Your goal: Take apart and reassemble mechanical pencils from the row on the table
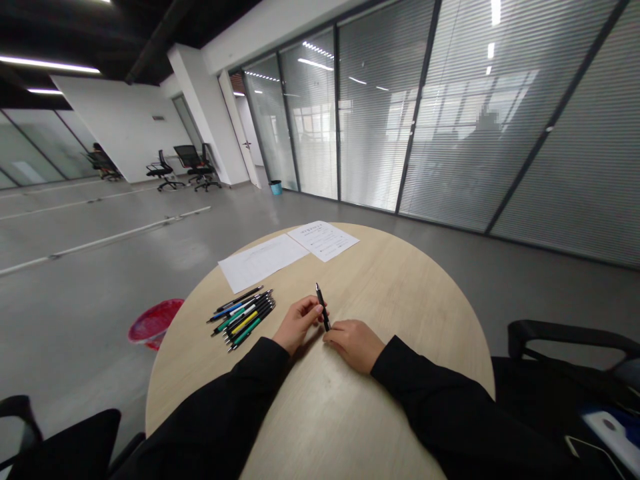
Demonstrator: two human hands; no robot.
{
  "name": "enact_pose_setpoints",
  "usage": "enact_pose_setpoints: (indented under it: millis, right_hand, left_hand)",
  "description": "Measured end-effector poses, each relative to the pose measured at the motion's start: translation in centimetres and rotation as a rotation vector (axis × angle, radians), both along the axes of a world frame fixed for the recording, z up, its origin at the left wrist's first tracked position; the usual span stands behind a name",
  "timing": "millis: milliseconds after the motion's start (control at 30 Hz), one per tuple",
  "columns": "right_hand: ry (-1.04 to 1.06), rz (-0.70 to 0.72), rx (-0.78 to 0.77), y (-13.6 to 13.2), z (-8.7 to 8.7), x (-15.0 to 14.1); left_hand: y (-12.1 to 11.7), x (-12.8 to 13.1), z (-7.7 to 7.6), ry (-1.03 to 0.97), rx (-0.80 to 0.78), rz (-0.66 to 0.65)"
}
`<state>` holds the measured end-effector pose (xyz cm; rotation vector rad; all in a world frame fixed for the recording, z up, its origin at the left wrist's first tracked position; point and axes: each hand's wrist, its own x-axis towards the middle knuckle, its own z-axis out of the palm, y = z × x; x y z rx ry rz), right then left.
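A black pen with a silver tip stands tilted between my hands, its tip pointing up and away. My left hand pinches its barrel between thumb and fingers. At the pen's lower end, my right hand has its fingertips closed on it near the tabletop; the very end is hidden. Left of my hands lies a loose pile of pens, black with green, yellow, white and blue parts, roughly side by side on the round wooden table.
Two printed sheets, one wide paper and one smaller paper, lie at the table's far side. A red-lined bin is on the floor to the left. A black chair is at the right, another chair at the lower left.
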<state>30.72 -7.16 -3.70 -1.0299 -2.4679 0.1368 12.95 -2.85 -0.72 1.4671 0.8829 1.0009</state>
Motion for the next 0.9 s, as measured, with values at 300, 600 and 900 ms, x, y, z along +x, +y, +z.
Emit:
enact_pose_setpoints:
  millis: [300, 600, 900]
  right_hand:
    - [-0.014, 0.010, 0.004, 0.1, -0.3, 0.0]
    - [-0.002, 0.019, -0.019, -0.3, 0.5, -0.1]
    - [0.019, 0.034, -0.012, -0.4, 0.6, -0.1]
  left_hand:
    - [0.2, -0.2, -0.3, 0.001, 0.010, -0.017]
    - [0.1, -0.1, -0.3, 0.010, 0.011, -0.006]
    - [0.0, -0.1, 0.1, 0.017, 0.010, -0.003]
